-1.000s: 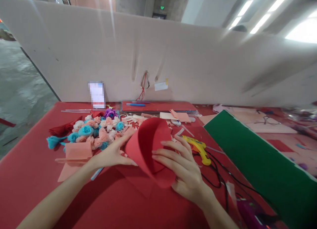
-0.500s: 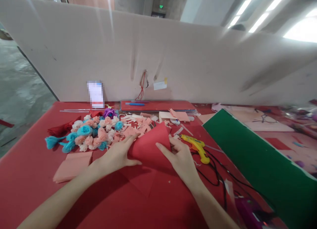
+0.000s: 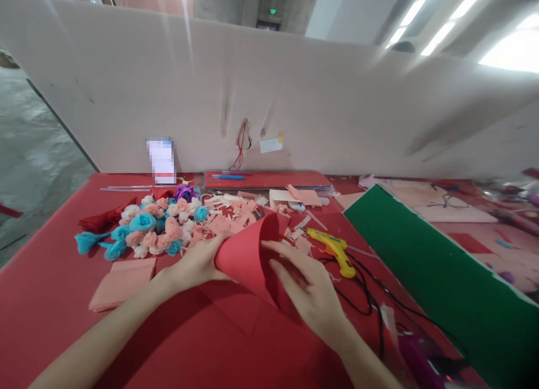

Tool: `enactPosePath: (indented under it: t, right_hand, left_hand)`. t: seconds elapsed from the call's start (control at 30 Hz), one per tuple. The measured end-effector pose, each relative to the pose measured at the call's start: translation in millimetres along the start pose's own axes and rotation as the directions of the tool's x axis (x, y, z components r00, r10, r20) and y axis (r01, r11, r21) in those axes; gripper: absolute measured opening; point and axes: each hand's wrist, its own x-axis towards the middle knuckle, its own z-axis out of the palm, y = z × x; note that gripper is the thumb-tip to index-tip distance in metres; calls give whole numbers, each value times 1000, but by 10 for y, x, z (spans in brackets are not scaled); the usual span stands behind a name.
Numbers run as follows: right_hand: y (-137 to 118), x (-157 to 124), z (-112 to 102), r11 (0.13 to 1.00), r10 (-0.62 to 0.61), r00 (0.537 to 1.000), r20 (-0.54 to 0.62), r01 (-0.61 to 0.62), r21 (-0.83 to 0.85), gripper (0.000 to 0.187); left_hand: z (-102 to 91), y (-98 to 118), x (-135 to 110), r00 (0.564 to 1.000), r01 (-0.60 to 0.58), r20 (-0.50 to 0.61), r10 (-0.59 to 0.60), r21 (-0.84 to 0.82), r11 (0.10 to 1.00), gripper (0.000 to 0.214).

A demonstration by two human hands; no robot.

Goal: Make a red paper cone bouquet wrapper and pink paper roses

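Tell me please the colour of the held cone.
The held cone is red, seen best in head view.

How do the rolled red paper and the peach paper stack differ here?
The red paper is curled into a cone; the peach stack is flat. The left hand holds the red paper, with the right hand at its open end; the peach stack rests on the table. The red paper is vivid, the peach stack pale. Both look like paper.
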Motion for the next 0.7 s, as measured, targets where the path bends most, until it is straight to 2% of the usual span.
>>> enactPosePath:
  t: [0.1, 0.2, 0.3, 0.43, 0.6, 0.7]
  right_hand:
    - [8, -18, -20, 977, -160, 986, 51, 166, -134, 30]
    - [1, -22, -14, 940, -241, 966, 91, 256, -225, 32]
    - [-40, -22, -9, 923, -265, 960, 87, 279, -267, 30]
    - [-102, -27, -14, 936, -276, 960, 44, 279, -216, 24]
    - [-141, -35, -4, 940, -312, 950, 11, 311, -142, 19]
    - [-179, -41, -4, 926, -353, 935, -9, 348, -147, 19]
  left_hand:
    - [-16, -20, -14, 998, -51, 33, 53, -54, 997, 59]
    - [-10, -31, -25, 995, -56, 71, 63, -91, 994, 58]
    - [5, -35, -35, 995, -50, 82, 63, -144, 988, 55]
    - [23, -59, -44, 994, -87, 54, 100, -199, 976, 52]
    - [54, -108, -40, 993, -116, -1, 117, -147, 982, 49]
    - [72, -131, -55, 988, -140, -88, 130, -116, 983, 47]
